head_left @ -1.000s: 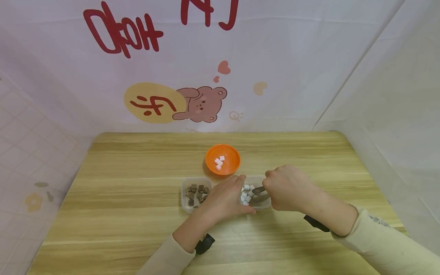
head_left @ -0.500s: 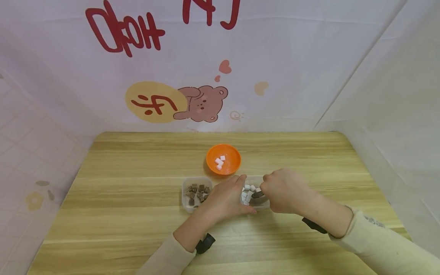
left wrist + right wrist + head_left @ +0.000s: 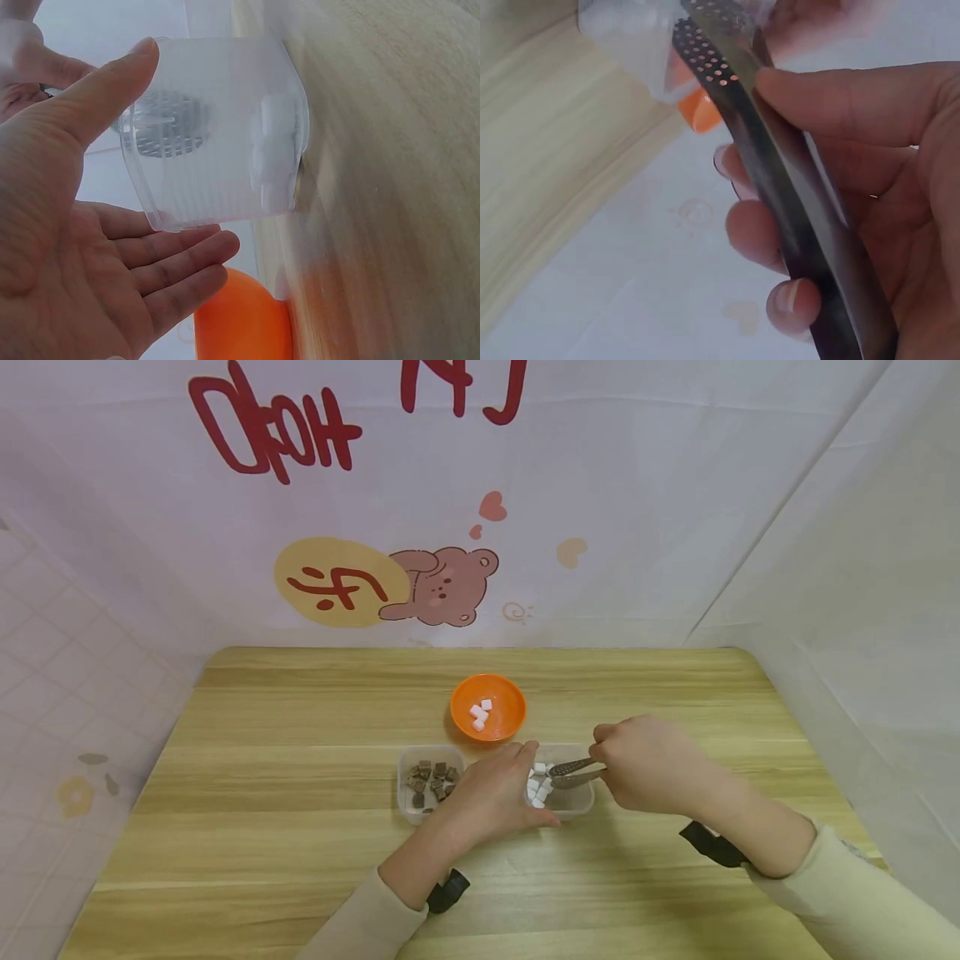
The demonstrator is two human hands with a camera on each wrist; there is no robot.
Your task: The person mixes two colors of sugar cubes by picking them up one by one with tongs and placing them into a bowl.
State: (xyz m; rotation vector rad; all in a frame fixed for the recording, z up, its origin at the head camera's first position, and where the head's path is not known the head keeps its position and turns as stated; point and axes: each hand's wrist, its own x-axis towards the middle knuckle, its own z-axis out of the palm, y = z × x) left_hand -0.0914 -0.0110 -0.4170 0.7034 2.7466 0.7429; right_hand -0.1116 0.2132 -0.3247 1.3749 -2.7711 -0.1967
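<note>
In the head view my left hand [image 3: 491,793] spans the near end of a clear plastic container [image 3: 576,805], thumb on one side and fingers on the other. White cubes [image 3: 539,791] lie in that container toward my left palm. My right hand [image 3: 656,768] grips metal food tongs [image 3: 576,777], and their two arms stand apart over the cubes. In the right wrist view the tongs' perforated tip [image 3: 705,56] shows, with the thumb along the upper arm. Seen through the container wall [image 3: 217,172] in the left wrist view is one perforated tong tip [image 3: 169,124].
An orange bowl [image 3: 507,714] with several white cubes stands behind the containers. To the left, partly covered by my left hand, is another clear container [image 3: 402,781] of brown cubes [image 3: 420,781]. Everything rests on a wood-grain table [image 3: 285,827] before a printed white curtain [image 3: 615,485].
My right hand first dips a little left with the tongs, then draws back right and up; the tong arms now show spread. My left hand stays in place.
</note>
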